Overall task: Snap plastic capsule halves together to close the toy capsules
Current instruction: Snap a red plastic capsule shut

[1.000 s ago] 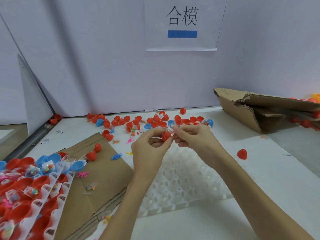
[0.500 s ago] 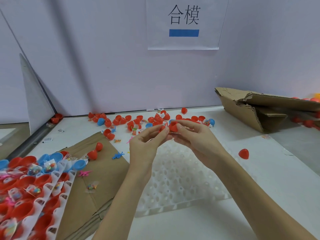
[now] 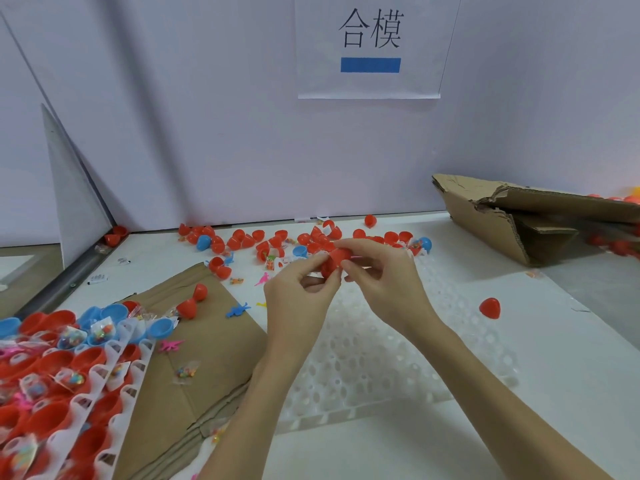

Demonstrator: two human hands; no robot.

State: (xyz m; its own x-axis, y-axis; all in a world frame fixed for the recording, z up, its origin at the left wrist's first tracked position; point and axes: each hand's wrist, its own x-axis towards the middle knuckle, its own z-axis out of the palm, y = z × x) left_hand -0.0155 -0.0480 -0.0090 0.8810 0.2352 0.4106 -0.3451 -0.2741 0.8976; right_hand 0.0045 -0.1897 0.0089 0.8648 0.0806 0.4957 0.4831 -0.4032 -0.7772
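Note:
Both hands meet above the white perforated tray [image 3: 398,358], holding a red capsule [image 3: 335,260] between them. My left hand [image 3: 298,299] pinches its lower left half with thumb and fingertips. My right hand [image 3: 384,278] grips the upper right half, fingers curled over its top. The two red halves touch; the seam is partly hidden by fingers, and a bit of clear wrapper shows beside the capsule. Loose red and blue capsule halves [image 3: 277,240] lie scattered along the back wall.
Trays of red and blue halves with bagged toys [image 3: 52,375] fill the near left. Flattened cardboard [image 3: 207,358] lies under them. A torn cardboard box [image 3: 526,220] stands at the right back. One closed red capsule [image 3: 489,307] lies right of the tray. Small plastic dinosaurs [image 3: 237,309] lie about.
The red halves, earlier pinched at fingertips with a wrapper between them, have come together. My right hand's fingers now curl over the top half.

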